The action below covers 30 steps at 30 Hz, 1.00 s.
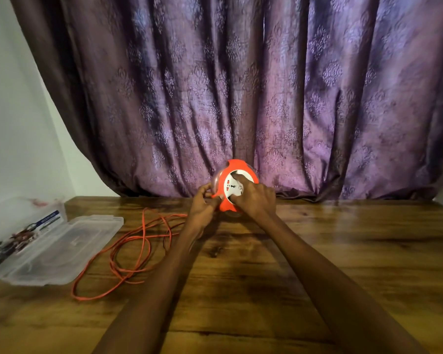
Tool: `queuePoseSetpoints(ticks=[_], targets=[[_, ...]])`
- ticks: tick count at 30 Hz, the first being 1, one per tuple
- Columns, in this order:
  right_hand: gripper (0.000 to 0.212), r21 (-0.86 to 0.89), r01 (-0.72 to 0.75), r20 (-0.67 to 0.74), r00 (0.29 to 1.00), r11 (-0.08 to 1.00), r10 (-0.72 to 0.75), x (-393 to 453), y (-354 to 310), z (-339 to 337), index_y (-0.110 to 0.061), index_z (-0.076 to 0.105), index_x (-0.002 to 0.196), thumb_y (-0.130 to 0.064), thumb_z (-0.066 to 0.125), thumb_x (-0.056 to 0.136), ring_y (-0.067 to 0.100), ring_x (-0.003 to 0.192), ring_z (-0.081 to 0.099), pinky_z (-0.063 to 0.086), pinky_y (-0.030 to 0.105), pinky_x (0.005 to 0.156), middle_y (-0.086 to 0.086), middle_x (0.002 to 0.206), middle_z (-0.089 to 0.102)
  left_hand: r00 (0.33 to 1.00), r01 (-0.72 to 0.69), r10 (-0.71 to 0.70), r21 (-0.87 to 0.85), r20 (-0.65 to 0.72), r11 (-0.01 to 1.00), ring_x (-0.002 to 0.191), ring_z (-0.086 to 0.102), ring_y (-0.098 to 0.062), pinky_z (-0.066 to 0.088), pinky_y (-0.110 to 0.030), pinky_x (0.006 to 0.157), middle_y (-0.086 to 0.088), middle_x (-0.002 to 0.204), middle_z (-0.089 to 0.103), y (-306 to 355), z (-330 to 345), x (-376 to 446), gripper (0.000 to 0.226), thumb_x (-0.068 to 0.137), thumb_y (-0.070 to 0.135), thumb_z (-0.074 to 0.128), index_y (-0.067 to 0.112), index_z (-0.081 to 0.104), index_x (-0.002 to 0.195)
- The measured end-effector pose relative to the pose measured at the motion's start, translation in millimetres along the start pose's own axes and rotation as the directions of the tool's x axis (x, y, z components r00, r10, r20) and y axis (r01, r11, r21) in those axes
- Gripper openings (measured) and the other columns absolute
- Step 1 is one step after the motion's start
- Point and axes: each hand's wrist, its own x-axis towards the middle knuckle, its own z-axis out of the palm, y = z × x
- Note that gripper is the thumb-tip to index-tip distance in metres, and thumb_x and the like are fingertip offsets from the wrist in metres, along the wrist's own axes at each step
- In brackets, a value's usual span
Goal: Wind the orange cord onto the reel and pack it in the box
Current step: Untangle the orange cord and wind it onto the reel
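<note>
An orange reel (237,166) with a white socket face stands upright near the far edge of the wooden table (343,251), in front of the curtain. My left hand (202,204) grips the reel's left side, where the orange cord enters. My right hand (256,198) rests on the white socket face, with a finger curled into its upper edge. The orange cord (128,254) lies in loose loops on the table to the left and runs up to the reel. A clear plastic box (59,254) lies open at the left.
A purple patterned curtain (266,98) hangs along the table's far edge. A white wall (16,123) is at the left. The box's raised half carries a printed label (28,232).
</note>
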Motion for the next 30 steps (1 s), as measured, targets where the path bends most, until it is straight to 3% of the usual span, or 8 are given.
queuePoseSetpoints(ticks=[9, 13, 16, 18, 21, 24, 27, 30], targets=[[0.091, 0.303, -0.343, 0.152, 0.939, 0.889, 0.31, 4.5, -1.3, 10.5, -0.043, 0.05, 0.133, -0.077, 0.049, 0.049, 0.033, 0.115, 0.062, 0.048, 0.04, 0.095, 0.008, 0.126, 0.066, 0.968, 0.244, -0.225, -0.226, 0.107, 0.943, 0.089, 0.068, -0.023, 0.058, -0.039, 0.077, -0.014, 0.107, 0.07, -34.5, 21.9, -24.7, 0.044, 0.086, -0.002, 0.07, 0.007, 0.045, 0.121], [0.09, 0.381, -0.386, 0.172, 0.922, 0.84, 0.346, 6.1, 2.0, 7.3, -0.037, 0.055, 0.132, -0.076, 0.052, 0.051, 0.032, 0.117, 0.06, 0.046, 0.04, 0.098, 0.008, 0.128, 0.065, 0.982, 0.187, -0.175, -0.196, 0.078, 0.963, 0.1, 0.066, -0.027, 0.053, -0.05, 0.097, -0.021, 0.116, 0.069, -35.9, 32.0, -24.3, 0.049, 0.081, -0.008, 0.071, -0.002, 0.046, 0.123], [0.09, 0.39, -0.379, 0.149, 0.925, 0.839, 0.349, 1.4, 1.4, 3.3, -0.043, 0.048, 0.134, -0.078, 0.046, 0.052, 0.035, 0.118, 0.059, 0.045, 0.041, 0.096, 0.008, 0.128, 0.065, 0.993, 0.11, -0.098, -0.215, 0.065, 0.97, 0.093, 0.068, -0.016, 0.054, -0.038, 0.092, -0.004, 0.102, 0.075, -32.7, 32.2, -24.1, 0.032, 0.082, -0.007, 0.071, 0.013, 0.059, 0.103], [0.083, 0.379, -0.361, 0.125, 0.932, 0.852, 0.339, 0.6, 0.3, 0.7, -0.046, 0.042, 0.136, -0.076, 0.049, 0.06, 0.035, 0.118, 0.059, 0.045, 0.041, 0.095, 0.007, 0.13, 0.064, 0.998, 0.065, -0.064, -0.227, 0.012, 0.972, 0.09, 0.063, -0.018, 0.051, -0.039, 0.086, -0.007, 0.096, 0.07, -29.3, 32.9, -22.6, 0.025, 0.084, -0.002, 0.071, 0.014, 0.059, 0.097], [0.072, 0.424, -0.3, 0.197, 0.951, 0.855, 0.237, 4.8, 0.6, -4.1, -0.038, 0.042, 0.143, -0.064, 0.059, 0.078, 0.034, 0.123, 0.056, 0.044, 0.041, 0.101, 0.006, 0.139, 0.058, 0.999, 0.002, -0.013, -0.231, -0.047, 0.973, 0.079, 0.062, -0.011, 0.051, -0.029, 0.075, -0.001, 0.086, 0.069, -23.1, 27.1, -18.2, 0.021, 0.086, -0.001, 0.069, 0.016, 0.06, 0.093], [0.055, 0.429, -0.218, 0.252, 0.961, 0.877, 0.116, 5.5, 5.5, -9.5, -0.029, 0.049, 0.141, -0.045, 0.06, 0.09, 0.034, 0.114, 0.062, 0.049, 0.041, 0.097, 0.01, 0.132, 0.063, 0.998, 0.037, -0.051, -0.269, -0.044, 0.962, 0.081, 0.067, -0.009, 0.055, -0.029, 0.077, -0.002, 0.092, 0.072, -22.0, 14.2, -15.3, 0.022, 0.088, -0.001, 0.066, 0.009, 0.062, 0.107], [0.036, 0.13, 0.04, 0.003, 0.999, 0.991, -0.041, -0.5, 14.6, -16.8, -0.031, 0.06, 0.127, -0.04, 0.055, 0.093, 0.036, 0.104, 0.065, 0.05, 0.041, 0.085, 0.01, 0.113, 0.071, 0.987, 0.158, -0.151, -0.327, 0.047, 0.932, 0.094, 0.067, -0.016, 0.057, -0.032, 0.074, -0.003, 0.105, 0.072, -22.6, 0.5, -14.9, 0.022, 0.092, 0.006, 0.063, 0.015, 0.062, 0.112], [0.031, 0.04, 0.429, -0.219, 0.885, 0.902, -0.411, 2.4, 27.8, -20.4, -0.024, 0.065, 0.117, -0.027, 0.064, 0.086, 0.031, 0.101, 0.06, 0.051, 0.042, 0.083, 0.006, 0.113, 0.062, 0.975, 0.222, -0.198, -0.358, 0.104, 0.907, 0.1, 0.063, -0.019, 0.059, -0.034, 0.074, -0.009, 0.114, 0.067, -19.0, -11.2, -13.5, 0.01, 0.095, 0.012, 0.06, 0.019, 0.062, 0.101]])
